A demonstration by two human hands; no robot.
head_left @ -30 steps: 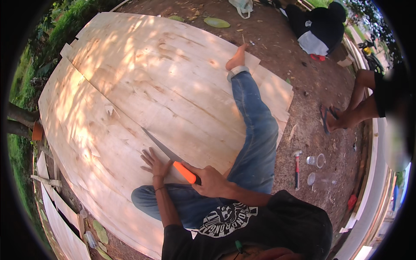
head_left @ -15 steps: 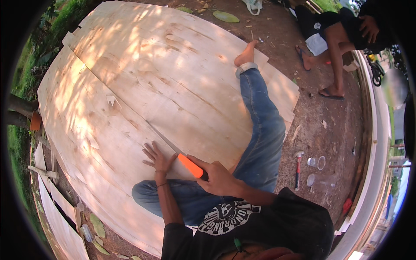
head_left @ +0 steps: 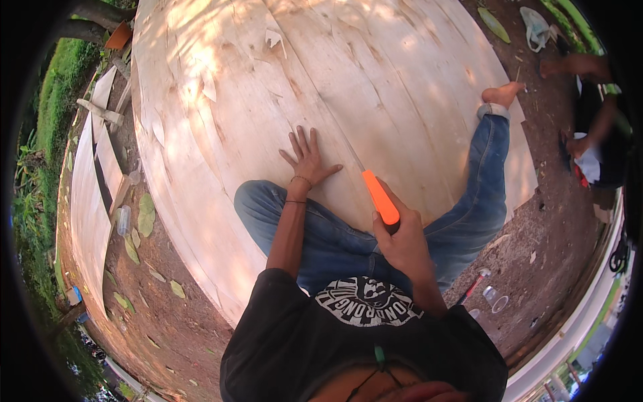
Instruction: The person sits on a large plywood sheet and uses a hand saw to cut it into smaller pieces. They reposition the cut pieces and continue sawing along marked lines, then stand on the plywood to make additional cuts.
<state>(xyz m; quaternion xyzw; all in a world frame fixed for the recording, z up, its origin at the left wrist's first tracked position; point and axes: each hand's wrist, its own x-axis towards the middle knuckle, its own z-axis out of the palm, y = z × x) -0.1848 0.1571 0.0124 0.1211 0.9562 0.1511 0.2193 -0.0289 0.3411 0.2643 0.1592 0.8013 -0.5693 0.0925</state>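
Observation:
My right hand [head_left: 406, 242] is wrapped around the orange handle of a handsaw [head_left: 380, 196]. Its thin blade points away from me along a long straight line in a large pale plywood sheet [head_left: 221, 144]; how deep the blade sits in the wood cannot be made out. Left of the blade, my left hand [head_left: 309, 161] lies flat on the sheet with fingers spread, holding nothing. I sit on the plywood, my left knee bent beside that hand and my right leg stretched out. A torn pale patch [head_left: 274, 39] marks the wood farther along the line.
On the dirt to the right lie a hammer [head_left: 475, 285] and clear plastic cups [head_left: 499, 304]. Another person's legs [head_left: 589, 137] are at the far right. Wood offcuts [head_left: 86, 194], a plastic bottle [head_left: 124, 220] and leaves lie on the left. A plastic bag [head_left: 534, 29] is at upper right.
The view has swung, so the sheet and my body sit differently in it. My left hand stays flat, now a little farther from the saw handle. My right hand keeps its grip on the handsaw.

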